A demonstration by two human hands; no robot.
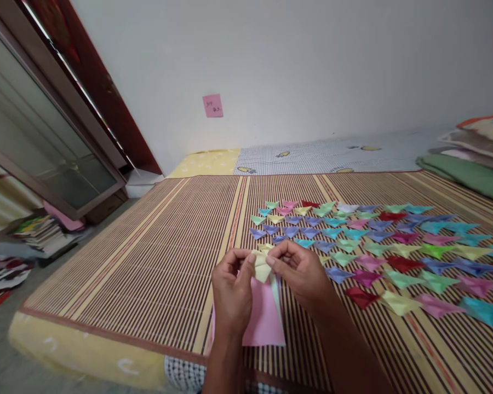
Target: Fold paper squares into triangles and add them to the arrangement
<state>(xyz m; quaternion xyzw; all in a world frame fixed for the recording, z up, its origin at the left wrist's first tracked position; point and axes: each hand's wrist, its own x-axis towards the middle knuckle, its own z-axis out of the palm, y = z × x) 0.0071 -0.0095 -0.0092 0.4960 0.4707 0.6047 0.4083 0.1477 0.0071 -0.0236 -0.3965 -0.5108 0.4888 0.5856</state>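
Observation:
Between my two hands is a small piece of pale yellow folded paper [262,267], held above the striped mat. My left hand [233,284] pinches its left side with thumb and fingers. The thumb and forefinger of my right hand [302,273] close on its upper right corner. Beneath my hands lies a stack of pink paper sheets [267,317], with a light green edge showing on its right; my left hand and wrist cover part of it. Just beyond my fingers, another yellow folded paper piece [265,248] is partly hidden.
Rows of coloured folded paper pieces [405,262] cover the right side of the striped bamboo mat [148,262]. A pink note [212,105] is stuck on the wall. Folded cloth [468,175] lies at the far right. Books [43,235] are stacked at the left, beyond the bed's edge.

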